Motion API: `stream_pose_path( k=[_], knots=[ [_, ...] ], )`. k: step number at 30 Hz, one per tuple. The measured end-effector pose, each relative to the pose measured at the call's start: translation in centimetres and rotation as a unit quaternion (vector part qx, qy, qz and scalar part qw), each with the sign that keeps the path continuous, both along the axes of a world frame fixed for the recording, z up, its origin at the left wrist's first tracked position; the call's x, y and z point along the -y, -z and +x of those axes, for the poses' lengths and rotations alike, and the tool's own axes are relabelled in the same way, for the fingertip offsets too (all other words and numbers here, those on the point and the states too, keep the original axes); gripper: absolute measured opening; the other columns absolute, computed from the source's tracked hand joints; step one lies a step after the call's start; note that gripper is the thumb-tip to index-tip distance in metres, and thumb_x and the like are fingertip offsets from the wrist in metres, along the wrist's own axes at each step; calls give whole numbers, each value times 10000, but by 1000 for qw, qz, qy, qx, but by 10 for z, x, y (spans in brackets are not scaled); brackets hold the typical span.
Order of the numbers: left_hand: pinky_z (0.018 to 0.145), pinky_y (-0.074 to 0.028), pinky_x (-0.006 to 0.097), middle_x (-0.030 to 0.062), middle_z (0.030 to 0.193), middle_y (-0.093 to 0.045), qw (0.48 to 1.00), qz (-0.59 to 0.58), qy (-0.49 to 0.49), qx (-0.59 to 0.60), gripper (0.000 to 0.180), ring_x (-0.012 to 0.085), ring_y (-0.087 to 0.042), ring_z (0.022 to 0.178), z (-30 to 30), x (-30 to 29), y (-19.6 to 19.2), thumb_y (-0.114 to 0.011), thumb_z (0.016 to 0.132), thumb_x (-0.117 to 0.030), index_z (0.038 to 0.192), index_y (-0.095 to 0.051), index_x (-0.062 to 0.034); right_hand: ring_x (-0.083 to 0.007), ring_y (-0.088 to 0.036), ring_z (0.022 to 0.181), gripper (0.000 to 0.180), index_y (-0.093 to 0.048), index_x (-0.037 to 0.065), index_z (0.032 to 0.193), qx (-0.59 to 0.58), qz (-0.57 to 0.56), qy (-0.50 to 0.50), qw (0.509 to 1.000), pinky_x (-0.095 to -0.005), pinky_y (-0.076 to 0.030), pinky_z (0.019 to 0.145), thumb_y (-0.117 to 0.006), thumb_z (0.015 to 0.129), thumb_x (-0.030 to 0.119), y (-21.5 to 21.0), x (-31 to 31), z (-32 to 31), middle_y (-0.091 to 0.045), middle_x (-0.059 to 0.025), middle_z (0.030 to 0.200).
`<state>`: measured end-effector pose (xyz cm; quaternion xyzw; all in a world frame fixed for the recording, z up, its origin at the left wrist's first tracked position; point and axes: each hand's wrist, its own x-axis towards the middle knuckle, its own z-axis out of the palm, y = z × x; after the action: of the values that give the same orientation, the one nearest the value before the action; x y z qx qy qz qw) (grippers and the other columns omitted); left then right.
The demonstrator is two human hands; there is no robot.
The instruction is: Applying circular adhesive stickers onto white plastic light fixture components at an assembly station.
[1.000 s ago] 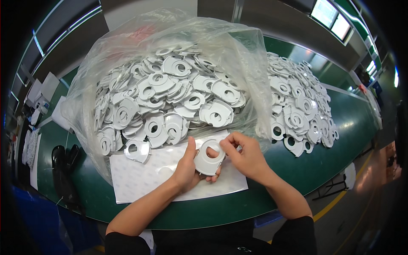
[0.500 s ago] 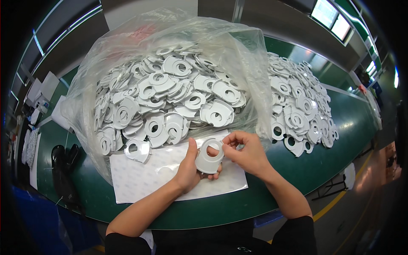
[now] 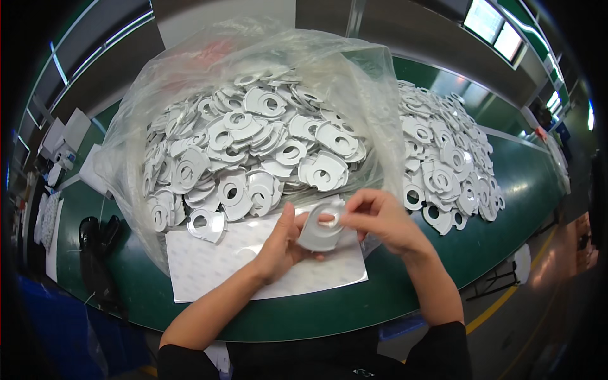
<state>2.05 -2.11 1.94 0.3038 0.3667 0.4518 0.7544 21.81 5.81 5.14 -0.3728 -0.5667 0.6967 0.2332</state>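
Observation:
A light grey plastic plate (image 3: 320, 237), rounded with a large round hole, is held tilted above the white sheet (image 3: 215, 272). My left hand (image 3: 278, 248) cradles it from the left, fingers curled behind and below it, thumb raised beside its edge. At its upper right edge, my right hand (image 3: 387, 221) pinches the plate between thumb and fingers. Slight motion blur softens the plate's outline. Just beyond my hands, a heap of similar plates (image 3: 237, 130) spills from a clear plastic bag (image 3: 373, 82).
Another pile of plates (image 3: 446, 161) lies on the green table (image 3: 506, 244) to the right. One loose plate (image 3: 206, 225) rests at the sheet's far left edge. A black object (image 3: 95, 259) lies on the left. The table's curved front edge runs close to my body.
The plate has tilted and shifted slightly right between my hands. My right hand has moved a little right and turned; my left fingers have shifted behind the plate.

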Motion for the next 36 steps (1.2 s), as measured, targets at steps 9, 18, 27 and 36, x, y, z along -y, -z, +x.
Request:
stream_pose_path(
  k=[9, 18, 27, 36],
  knots=[
    [891, -410, 381, 132, 1071, -576, 476, 556, -56, -679, 348, 290, -515, 1067, -5, -45, -41, -694, 751, -109, 1061, -579, -1, -68, -556, 756, 229, -598, 79, 1096, -320, -25, 339, 884, -176, -439, 629, -626, 881, 155, -6, -50, 58, -619, -3, 970],
    [868, -402, 390, 95, 946, -597, 498, 494, -42, -712, 148, 262, -542, 966, -11, -80, -19, -664, 755, -88, 862, -576, -34, -291, -600, 849, 290, -633, 11, 888, 278, 408, -170, 853, -372, -476, 739, -756, 647, 116, -7, 3, 16, -631, -110, 867],
    [963, -345, 359, 132, 1220, -498, 791, 407, -124, -439, 181, 273, -431, 1161, -17, -65, -67, -685, 809, -218, 844, -607, -58, -306, -566, 864, 303, -606, 27, 881, 333, 464, -160, 805, -386, -448, 763, -756, 625, 90, 4, 11, 7, -603, -99, 861],
    [1036, -374, 472, 190, 1329, -464, 971, -35, -100, 214, 555, 286, -447, 1235, 6, -7, -33, -312, 954, -543, 927, -549, -42, -304, -559, 847, 331, -570, 41, 860, 345, 454, -198, 797, -391, -439, 740, -766, 597, 85, 6, 0, 1, -582, -91, 803]
  ],
)
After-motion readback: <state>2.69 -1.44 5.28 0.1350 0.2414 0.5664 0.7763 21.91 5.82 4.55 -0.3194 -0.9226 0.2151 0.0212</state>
